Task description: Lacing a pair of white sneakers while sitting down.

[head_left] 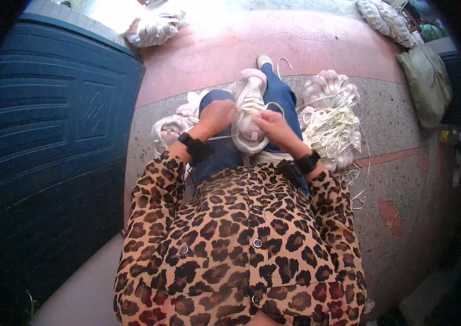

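A white sneaker (248,140) rests across my lap between my knees, its heel end toward me and its toe pointing away. Cream shoelace (250,103) runs in rows over its upper, and a loose loop arcs out beside my right hand. My left hand (218,116) is closed at the sneaker's left side, with lace between its fingertips. On the other side, my right hand (275,126) pinches lace above the opening of the shoe. The fingertips partly hide the exact grip of both hands.
To my right on the floor lie a stack of white sneakers (331,84) and a heap of cream laces (331,127). More white sneakers (169,130) sit by my left leg. A blue panelled door (56,108) stands at left, a greenish sack (425,81) at far right.
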Motion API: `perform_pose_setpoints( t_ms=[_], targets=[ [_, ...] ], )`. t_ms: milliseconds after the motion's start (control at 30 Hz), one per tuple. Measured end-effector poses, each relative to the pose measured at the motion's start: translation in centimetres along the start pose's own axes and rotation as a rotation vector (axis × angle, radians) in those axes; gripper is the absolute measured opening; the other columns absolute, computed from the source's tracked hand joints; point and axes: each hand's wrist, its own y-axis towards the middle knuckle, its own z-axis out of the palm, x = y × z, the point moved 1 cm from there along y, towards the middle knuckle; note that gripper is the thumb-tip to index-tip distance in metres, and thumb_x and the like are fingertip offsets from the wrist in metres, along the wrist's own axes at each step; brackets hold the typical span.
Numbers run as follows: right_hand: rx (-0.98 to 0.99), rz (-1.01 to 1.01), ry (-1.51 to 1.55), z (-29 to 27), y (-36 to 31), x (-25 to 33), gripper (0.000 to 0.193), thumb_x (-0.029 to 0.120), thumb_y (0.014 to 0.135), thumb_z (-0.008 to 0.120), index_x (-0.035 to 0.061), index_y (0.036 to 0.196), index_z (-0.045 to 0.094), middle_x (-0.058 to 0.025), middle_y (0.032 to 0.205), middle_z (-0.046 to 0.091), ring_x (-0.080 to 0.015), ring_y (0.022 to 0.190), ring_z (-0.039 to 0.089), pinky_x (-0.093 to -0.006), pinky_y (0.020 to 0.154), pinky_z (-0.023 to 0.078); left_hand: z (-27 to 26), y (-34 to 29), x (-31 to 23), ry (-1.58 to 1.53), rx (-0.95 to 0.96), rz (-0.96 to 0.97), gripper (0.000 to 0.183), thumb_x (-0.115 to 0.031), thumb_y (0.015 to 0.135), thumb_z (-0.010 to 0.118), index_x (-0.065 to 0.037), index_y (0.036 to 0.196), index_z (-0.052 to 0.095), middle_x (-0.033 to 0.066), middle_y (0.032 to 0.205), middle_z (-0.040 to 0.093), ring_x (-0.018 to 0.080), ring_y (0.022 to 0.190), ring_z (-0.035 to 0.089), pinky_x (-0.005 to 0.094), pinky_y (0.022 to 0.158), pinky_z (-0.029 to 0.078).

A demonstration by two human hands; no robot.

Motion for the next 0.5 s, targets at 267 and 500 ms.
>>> perform_pose_setpoints(
  t_ms=[267,500],
  targets=[
    [-0.268,-0.315,-0.559,4.3,3.0,-2.0,0.022,0.012,0.089,0.051,-0.0045,0.09,0.066,-0.03,0.085,0.066,-0.0448,0.083,0.067,-0.0486,0.074,0.053,-0.2,-0.1,-1.0,-0.001,-0.016,0.019,0.023,-0.022,0.091,0.059,-0.002,0.094,0.07,0.0231,0.09,0.068,0.0416,0.087,0.066,0.0479,0.075,0.053],
    [-0.12,-0.149,-0.919,3.7,2.5,0.3,0.016,0.015,0.091,0.054,0.0001,0.092,0.059,-0.0199,0.081,0.067,-0.04,0.073,0.066,-0.0474,0.066,0.052,0.0,0.1,-0.5,-0.035,-0.136,-0.063,0.019,-0.013,0.091,0.055,-0.001,0.105,0.062,0.0277,0.088,0.066,0.0466,0.088,0.064,0.0506,0.076,0.052]
  ],
)
